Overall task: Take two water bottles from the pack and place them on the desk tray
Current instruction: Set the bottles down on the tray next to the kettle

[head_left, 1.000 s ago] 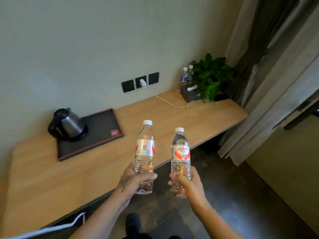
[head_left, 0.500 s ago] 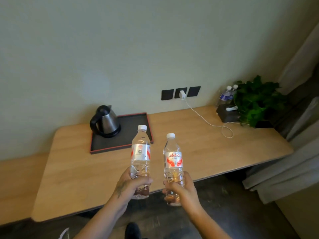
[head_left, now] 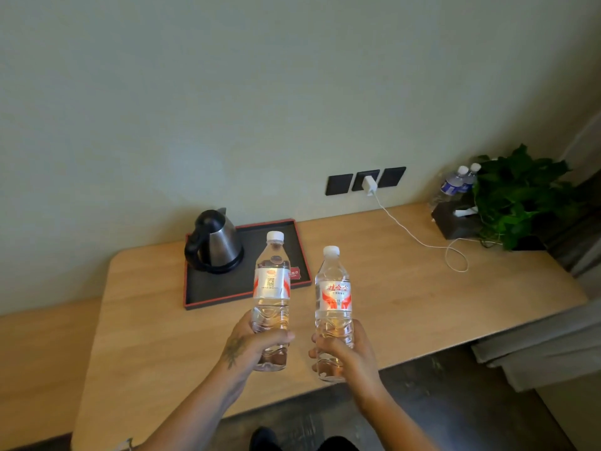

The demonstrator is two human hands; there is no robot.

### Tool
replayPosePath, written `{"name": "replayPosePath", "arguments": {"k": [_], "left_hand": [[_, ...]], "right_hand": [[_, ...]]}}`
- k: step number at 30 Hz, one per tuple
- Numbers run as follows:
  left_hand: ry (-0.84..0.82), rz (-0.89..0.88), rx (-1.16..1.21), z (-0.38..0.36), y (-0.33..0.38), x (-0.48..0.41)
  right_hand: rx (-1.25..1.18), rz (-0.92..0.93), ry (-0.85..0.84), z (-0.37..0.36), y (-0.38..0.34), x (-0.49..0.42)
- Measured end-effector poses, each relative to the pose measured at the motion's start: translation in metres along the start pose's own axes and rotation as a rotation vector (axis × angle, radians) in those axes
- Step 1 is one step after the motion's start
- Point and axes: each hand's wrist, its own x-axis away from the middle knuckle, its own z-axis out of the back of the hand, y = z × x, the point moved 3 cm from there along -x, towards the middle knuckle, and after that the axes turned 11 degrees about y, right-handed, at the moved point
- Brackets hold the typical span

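I hold two clear water bottles upright above the front half of the wooden desk (head_left: 406, 304). My left hand (head_left: 252, 348) grips the base of the left bottle (head_left: 272, 288), which has a white cap and a silver and red label. My right hand (head_left: 344, 353) grips the base of the right bottle (head_left: 334, 297), with a white and red label. Behind them lies the black desk tray (head_left: 224, 292) with a red rim, against the wall. The left bottle's top half overlaps the tray's right part in the view. The pack is out of sight.
A steel kettle (head_left: 213, 245) with a black handle stands on the tray's left half. A white charger and cable (head_left: 419, 239) run from the wall sockets (head_left: 338, 184) across the desk. Two other bottles (head_left: 457, 183), a dark box (head_left: 455, 221) and a potted plant (head_left: 523, 196) fill the far right corner.
The view has swung left and moved nearer to the desk, so the tray and kettle now sit straight ahead. Both hands have carried the bottles forward over the desk's front edge.
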Motion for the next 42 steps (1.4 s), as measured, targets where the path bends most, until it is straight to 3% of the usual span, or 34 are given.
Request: {"name": "replayPosePath", "arguments": {"k": [14, 23, 29, 35, 42], "left_hand": [[0.073, 0.083, 0.091, -0.007, 0.025, -0.059], [0.299, 0.092, 0.278, -0.014, 0.048, -0.128], [0.248, 0.080, 0.362, -0.017, 0.068, -0.180], [0.137, 0.022, 0.233, -0.017, 0.063, -0.252], [0.094, -0.156, 0.116, -0.023, 0.028, -0.340]], "right_hand": [[0.067, 0.033, -0.181, -0.031, -0.044, -0.090], [0.153, 0.085, -0.368, -0.046, -0.066, -0.213], [0.206, 0.109, -0.413, -0.070, -0.097, -0.268], [0.369, 0.175, -0.416, -0.097, -0.096, -0.327], [0.366, 0.162, -0.420, -0.132, -0.066, -0.396]]}}
